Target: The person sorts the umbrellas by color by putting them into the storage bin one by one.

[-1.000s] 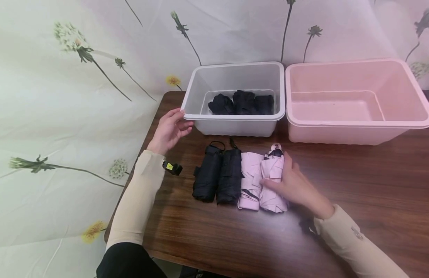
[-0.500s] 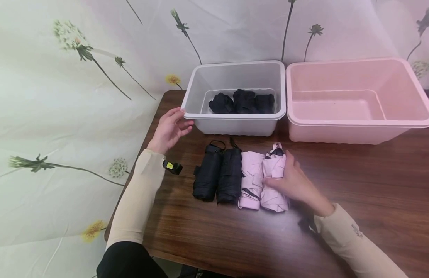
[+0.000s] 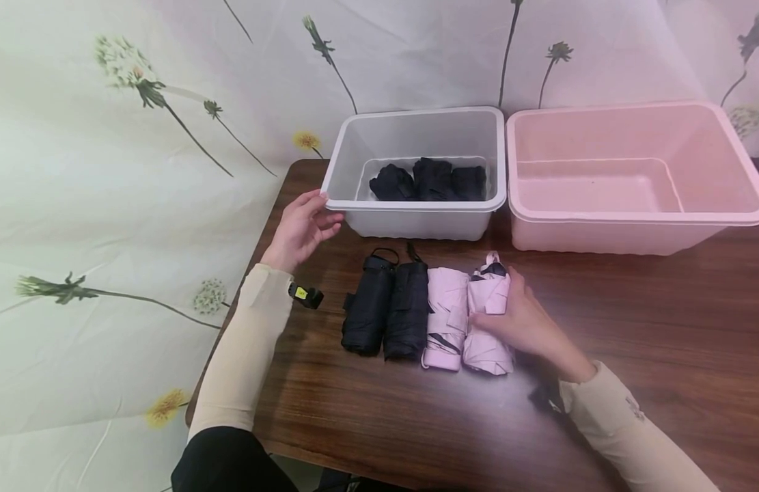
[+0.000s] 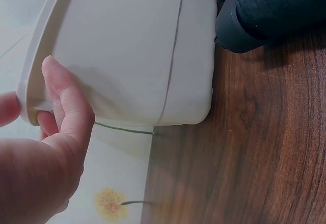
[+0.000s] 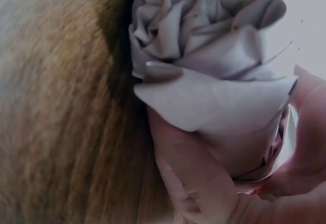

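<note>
On the surface (image 3: 379, 417), I see the end pink umbrella (image 3: 486, 348) nudged slightly right, easing off its pink neighbour (image 3: 447, 294), right hand (image 3: 531, 326) fingers curled round it; left hand (image 3: 300, 229) pinches the grey bin (image 3: 416, 222) rim.

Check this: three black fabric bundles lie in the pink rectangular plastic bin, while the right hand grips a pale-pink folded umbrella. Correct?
Wrong place: the head view shows the three black fabric bundles in the white rectangular plastic bin. The right hand does grip a pale-pink folded umbrella.

Black umbrellas (image 3: 367, 311) are contrasting with pink umbrellas (image 3: 448, 297), a grey bin (image 3: 416, 206) with a pink bin (image 3: 600, 236). Flowers (image 3: 123, 65) are patterning the whitish backdrop (image 3: 133, 355).
</note>
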